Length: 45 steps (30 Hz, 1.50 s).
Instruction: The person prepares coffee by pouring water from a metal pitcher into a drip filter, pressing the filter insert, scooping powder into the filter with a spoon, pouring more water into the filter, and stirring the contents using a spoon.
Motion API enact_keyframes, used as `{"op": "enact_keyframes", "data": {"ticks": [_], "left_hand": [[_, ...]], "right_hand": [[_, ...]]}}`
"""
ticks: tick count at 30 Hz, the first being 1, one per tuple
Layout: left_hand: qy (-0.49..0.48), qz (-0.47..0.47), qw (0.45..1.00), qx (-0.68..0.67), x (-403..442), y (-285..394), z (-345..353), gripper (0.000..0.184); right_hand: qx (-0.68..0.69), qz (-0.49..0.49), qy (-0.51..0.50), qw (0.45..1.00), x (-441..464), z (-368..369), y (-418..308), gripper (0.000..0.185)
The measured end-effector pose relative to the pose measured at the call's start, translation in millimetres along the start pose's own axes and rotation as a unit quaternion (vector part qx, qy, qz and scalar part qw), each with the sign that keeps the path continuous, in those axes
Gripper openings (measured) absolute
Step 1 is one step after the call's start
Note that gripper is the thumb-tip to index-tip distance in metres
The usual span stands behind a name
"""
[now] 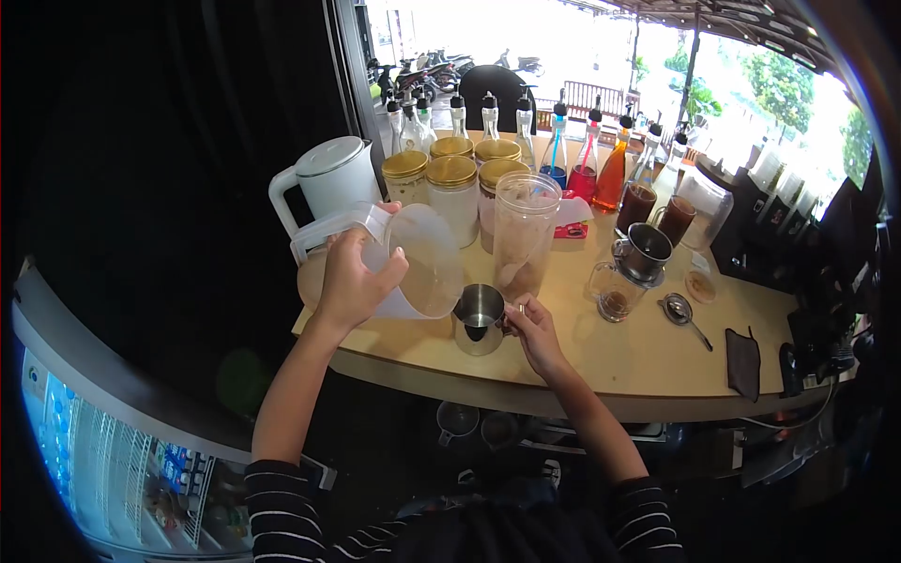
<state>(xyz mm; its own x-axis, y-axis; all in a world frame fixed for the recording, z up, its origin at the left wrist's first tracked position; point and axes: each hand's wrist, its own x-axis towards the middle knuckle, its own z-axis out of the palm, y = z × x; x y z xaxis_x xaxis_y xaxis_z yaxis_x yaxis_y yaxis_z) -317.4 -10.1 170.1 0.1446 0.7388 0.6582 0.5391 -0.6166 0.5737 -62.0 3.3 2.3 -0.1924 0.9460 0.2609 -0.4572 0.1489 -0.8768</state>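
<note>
My left hand [352, 281] is closed on a translucent plastic pitcher [427, 263], which is tilted with its mouth toward the right. Just below and right of that mouth stands a steel milk pitcher [479, 336] at the counter's front edge. The fingers of my right hand [535, 336] are pinched on the steel pitcher's handle. No stream of liquid can be made out between the two vessels. Right behind the steel pitcher is an open clear jar [527, 225] with brownish residue and a scoop inside.
On the wooden counter [572, 352] are a white jug [335, 188], gold-lidded jars [452, 174], and syrup bottles [615, 169]. Farther right stand a metal dripper [646, 251] over a glass mug [615, 305], a small strainer [678, 308], and a dark cloth [742, 364].
</note>
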Motion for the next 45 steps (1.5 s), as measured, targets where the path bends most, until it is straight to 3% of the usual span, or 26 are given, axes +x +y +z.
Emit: {"op": "enact_keyframes", "data": {"ticks": [13,35,45], "left_hand": [[-0.002,0.036,0.995,0.089,3,12,-6,0.047],[0.004,0.038,0.995,0.093,7,10,-14,0.051],[0.013,0.019,1.0,0.019,7,11,-13,0.05]], "right_hand": [[-0.019,-0.002,0.0,1.0,0,-1,0,0.014],[-0.021,0.005,-0.001,1.0,0,-1,0,0.015],[-0.022,0.007,-0.005,1.0,0,-2,-1,0.014]]}}
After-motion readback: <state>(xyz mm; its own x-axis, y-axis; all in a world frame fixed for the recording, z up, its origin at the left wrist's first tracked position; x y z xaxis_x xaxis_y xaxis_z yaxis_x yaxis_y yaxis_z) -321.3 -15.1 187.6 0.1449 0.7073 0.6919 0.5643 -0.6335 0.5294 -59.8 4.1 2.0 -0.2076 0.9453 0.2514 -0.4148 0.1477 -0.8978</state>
